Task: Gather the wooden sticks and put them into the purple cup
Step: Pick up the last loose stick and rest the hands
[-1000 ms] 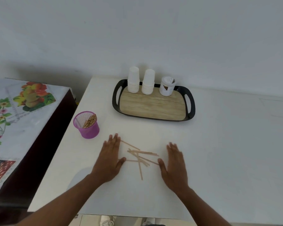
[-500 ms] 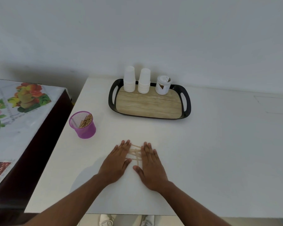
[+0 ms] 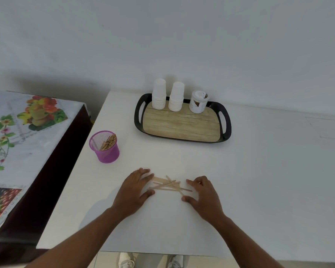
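Several flat wooden sticks (image 3: 167,185) lie in a loose, mostly sideways bundle on the white table (image 3: 259,180), between my two hands. My left hand (image 3: 132,190) rests flat at the bundle's left end, its fingers touching the sticks. At the bundle's right end my right hand (image 3: 203,196) has its fingers curled, fingertips and thumb against the stick ends. Neither hand has lifted a stick. The purple mesh cup (image 3: 104,147) stands to the upper left, upright, with several sticks leaning inside it.
A black tray (image 3: 225,124) with a wood-look base holds two stacks of white cups (image 3: 167,97) and a small white tub (image 3: 198,102) at the back. A dark side table with a fruit-print cloth (image 3: 17,132) adjoins on the left. The table's near edge is close.
The hands pressed together over the scattered sticks, then parted again. The sticks now lie bunched and mostly sideways instead of spread out.
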`<state>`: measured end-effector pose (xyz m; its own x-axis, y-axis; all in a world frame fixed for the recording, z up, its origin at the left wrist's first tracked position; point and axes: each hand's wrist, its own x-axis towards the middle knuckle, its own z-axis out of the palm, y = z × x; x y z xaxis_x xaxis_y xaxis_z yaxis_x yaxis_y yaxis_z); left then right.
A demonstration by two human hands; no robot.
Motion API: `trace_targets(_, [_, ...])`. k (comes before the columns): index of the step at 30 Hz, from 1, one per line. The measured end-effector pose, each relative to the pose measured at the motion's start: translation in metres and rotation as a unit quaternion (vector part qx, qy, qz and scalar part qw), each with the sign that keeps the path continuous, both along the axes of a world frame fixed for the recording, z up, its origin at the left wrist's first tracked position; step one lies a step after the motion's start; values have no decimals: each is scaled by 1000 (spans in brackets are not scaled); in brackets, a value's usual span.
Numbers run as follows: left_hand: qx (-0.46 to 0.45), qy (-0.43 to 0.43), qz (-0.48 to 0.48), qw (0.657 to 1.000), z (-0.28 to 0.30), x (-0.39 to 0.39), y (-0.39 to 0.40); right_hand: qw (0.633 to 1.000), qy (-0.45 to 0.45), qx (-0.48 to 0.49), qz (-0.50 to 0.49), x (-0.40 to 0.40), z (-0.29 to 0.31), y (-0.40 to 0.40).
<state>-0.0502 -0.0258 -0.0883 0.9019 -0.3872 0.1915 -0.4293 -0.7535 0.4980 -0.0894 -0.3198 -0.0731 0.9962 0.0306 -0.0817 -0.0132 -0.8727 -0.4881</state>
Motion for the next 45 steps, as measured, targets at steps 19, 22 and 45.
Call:
trace_targets(19, [-59,108,-41,992,12,21,-20,989,0,-78,122,33,16,35])
trace_targets(22, [-19,75,-70,995,11,21,-23,985,-10,-96,140,35,12,38])
trace_targets(45, [153,-89,-130,976,18,27,-45,906,-198,-288,240,44,3,54])
